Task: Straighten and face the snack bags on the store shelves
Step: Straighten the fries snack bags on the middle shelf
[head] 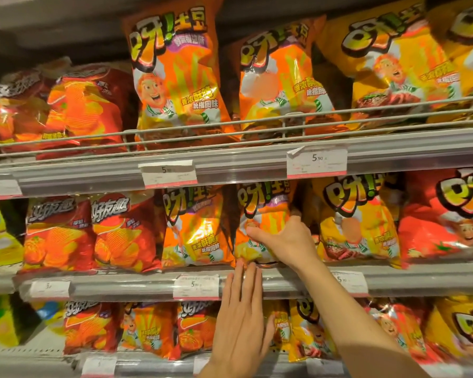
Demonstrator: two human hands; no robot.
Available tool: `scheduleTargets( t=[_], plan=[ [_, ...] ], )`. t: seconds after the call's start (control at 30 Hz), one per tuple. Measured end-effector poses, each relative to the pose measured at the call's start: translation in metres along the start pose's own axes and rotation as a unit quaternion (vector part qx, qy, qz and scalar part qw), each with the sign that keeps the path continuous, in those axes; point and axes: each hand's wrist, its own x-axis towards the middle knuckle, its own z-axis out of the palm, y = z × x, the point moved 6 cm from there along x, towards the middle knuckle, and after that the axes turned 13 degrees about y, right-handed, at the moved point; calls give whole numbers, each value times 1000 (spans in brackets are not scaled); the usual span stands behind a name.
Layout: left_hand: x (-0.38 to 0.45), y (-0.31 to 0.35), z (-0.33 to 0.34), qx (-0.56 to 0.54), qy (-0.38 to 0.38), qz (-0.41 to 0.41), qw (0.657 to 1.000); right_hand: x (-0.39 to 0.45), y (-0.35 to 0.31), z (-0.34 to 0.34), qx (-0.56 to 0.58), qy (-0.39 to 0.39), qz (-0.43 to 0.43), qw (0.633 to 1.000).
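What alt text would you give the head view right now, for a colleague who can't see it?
The right hand grips an orange snack bag on the middle shelf while the left hand lies flat, its fingers touching the bag's bottom edge. Rows of orange, red and yellow bags fill three shelves.

Right hand (284, 238) grips orange snack bag (262, 214); left hand (241, 320) flat below

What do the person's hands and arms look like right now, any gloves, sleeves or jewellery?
Both are bare. The left hand has no glove, ring or watch in view, and its wrist is uncovered down to the frame edge. The right hand is also ungloved, and its forearm shows no sleeve, band or markings along the visible length.
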Motion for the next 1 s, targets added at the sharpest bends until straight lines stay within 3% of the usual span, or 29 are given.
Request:
scheduleTargets(
  t=[0.13,0.33,0.6,0.7,0.93,1.0],
  plan=[
    [3,7,-2,-12,41,-22,999,-3,5,6,-28,-8,6,1000],
    [18,35,-7,-135,88,-83,983,-13,16,1,-60,-25,-29,997],
    [36,59,-24,-345,117,-139,921,-24,30,-67,40,-56,-116,991],
    [59,72,-35,-414,146,-172,882,-22,48,-118,112,-11,-131,985],
    [110,125,-47,-446,226,-246,830,3,131,-235,87,211,-69,971],
    [117,132,-44,-429,228,-270,831,11,150,-252,95,264,-48,959]
  ],
)
